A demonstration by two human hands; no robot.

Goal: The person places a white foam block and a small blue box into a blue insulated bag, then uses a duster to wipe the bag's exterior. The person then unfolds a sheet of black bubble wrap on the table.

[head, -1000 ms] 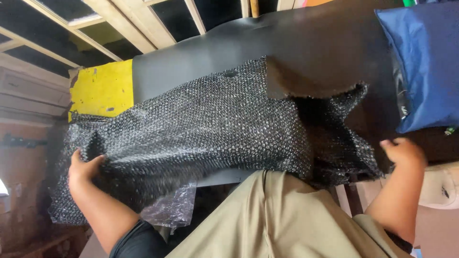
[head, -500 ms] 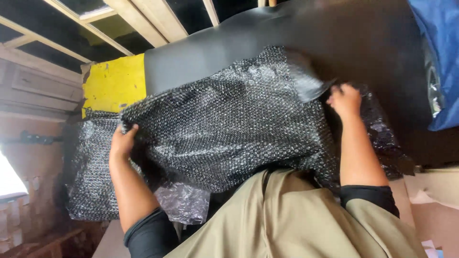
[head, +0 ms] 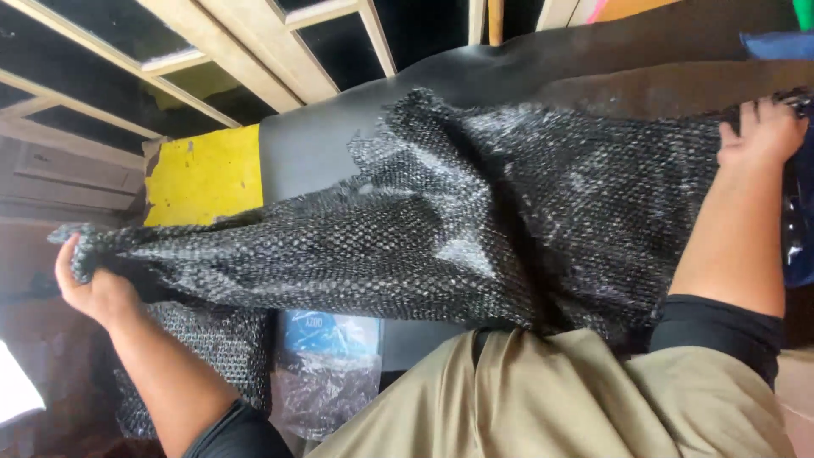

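Both hands' grip pinches black bubble wrap (head: 475, 220) | long axis stretched left hand (head: 93, 288) to right hand (head: 759, 131)

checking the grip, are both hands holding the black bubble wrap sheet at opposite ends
Yes, the left hand grips one bunched end of the black bubble wrap sheet and the right hand holds the opposite end, stretching it between them.

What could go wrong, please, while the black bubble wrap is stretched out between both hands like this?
The black bubble wrap is pulled taut between the left hand and the right hand; its ragged upper edge could tear further. The left hand's grip is only on a bunched corner, which might slip free. The hanging part near the clear plastic bag may snag or drag it.
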